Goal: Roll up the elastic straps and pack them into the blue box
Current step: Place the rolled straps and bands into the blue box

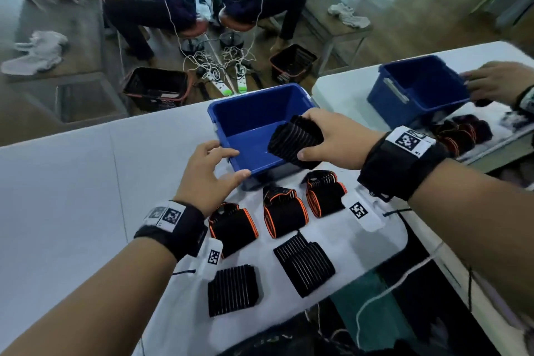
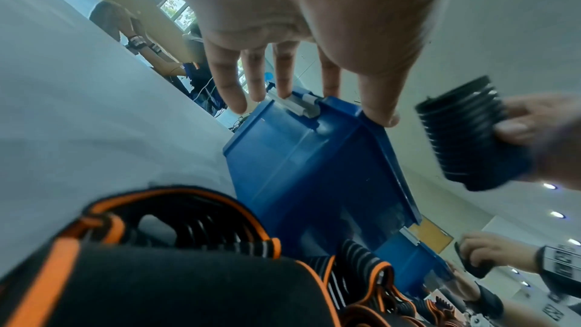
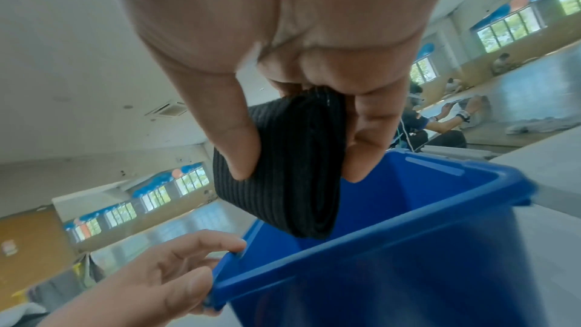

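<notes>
We are gripping a black ribbed strap roll (image 1: 296, 139) between our right fingers (image 3: 234, 148), above the solid blue box (image 1: 231, 110). Below our left fingers (image 1: 231, 176), three black rolls with orange edging (image 1: 284, 215) and two black, pale-striped rolls (image 1: 303, 266) are lying on the white surface (image 1: 72, 196).

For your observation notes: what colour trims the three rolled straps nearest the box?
Orange edging on black straps, clearest in the head view.

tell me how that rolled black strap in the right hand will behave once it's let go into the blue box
The rolled black strap looks soft: it flattens where the right hand pinches it, so it probably lands quietly. Nothing visible fastens the roll, so it may loosen or spring open. The blue box, steadied by the left hand, seems unlikely to shift.
</notes>
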